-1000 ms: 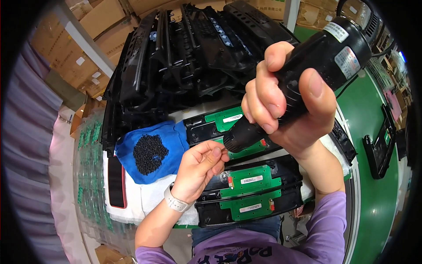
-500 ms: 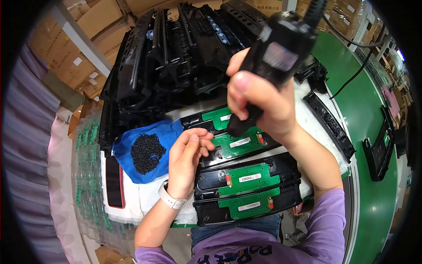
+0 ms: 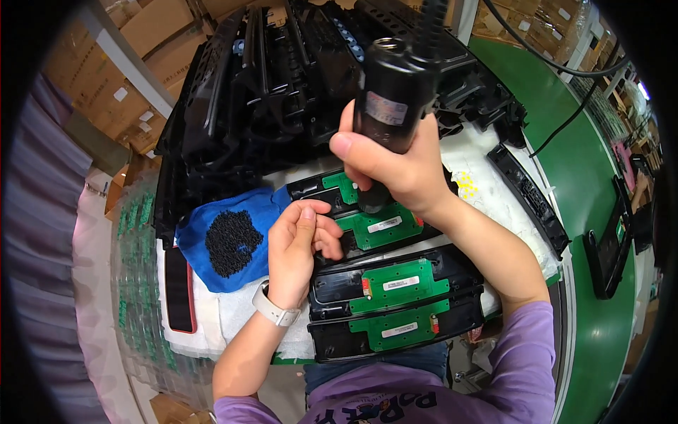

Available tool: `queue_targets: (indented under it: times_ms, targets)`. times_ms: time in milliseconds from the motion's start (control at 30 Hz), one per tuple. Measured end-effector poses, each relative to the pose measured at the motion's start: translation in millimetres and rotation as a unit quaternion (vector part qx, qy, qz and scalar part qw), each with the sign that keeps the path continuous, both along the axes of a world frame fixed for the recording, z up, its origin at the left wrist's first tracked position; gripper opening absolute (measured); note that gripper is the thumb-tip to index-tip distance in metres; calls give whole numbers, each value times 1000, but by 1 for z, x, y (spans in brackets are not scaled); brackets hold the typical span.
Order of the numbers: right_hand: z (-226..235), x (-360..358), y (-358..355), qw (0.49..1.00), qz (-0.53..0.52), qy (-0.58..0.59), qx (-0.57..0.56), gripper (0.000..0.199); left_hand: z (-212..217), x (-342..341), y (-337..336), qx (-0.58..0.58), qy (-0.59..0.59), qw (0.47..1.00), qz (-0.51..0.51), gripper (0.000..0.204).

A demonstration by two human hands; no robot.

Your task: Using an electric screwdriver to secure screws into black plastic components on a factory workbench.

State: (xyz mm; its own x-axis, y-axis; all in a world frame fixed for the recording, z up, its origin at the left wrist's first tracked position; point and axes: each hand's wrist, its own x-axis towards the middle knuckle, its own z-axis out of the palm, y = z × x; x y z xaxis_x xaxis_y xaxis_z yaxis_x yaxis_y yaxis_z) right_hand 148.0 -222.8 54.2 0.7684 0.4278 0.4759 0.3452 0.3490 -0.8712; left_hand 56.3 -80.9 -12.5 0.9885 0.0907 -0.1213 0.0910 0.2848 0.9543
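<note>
We grip the black screwdriver point(image 3: 392, 106) upright in our closed right hand point(image 3: 395, 166), its tip on the green board point(image 3: 378, 222) in the top black tray point(image 3: 367, 212), while our left hand point(image 3: 300, 240), fingers curled and holding nothing we can make out, rests just beside that board, near the blue cloth point(image 3: 212, 244) of black screws point(image 3: 232, 242).
</note>
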Motion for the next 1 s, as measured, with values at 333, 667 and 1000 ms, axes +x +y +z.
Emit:
queue_targets:
  times_ms: [333, 667, 1000]
  targets:
    - [2, 0, 6, 999, -11, 0, -37, 17, 1, 6, 5, -18, 38, 997, -71, 14]
    - [25, -12, -25, 986, 80, 61, 132, 26, 4, 2, 10, -93, 23, 993, -75, 10]
    - [30, -21, -27, 954, 112, 76, 269, 24, 3, -5, 4, -68, -2, 994, -91, 14]
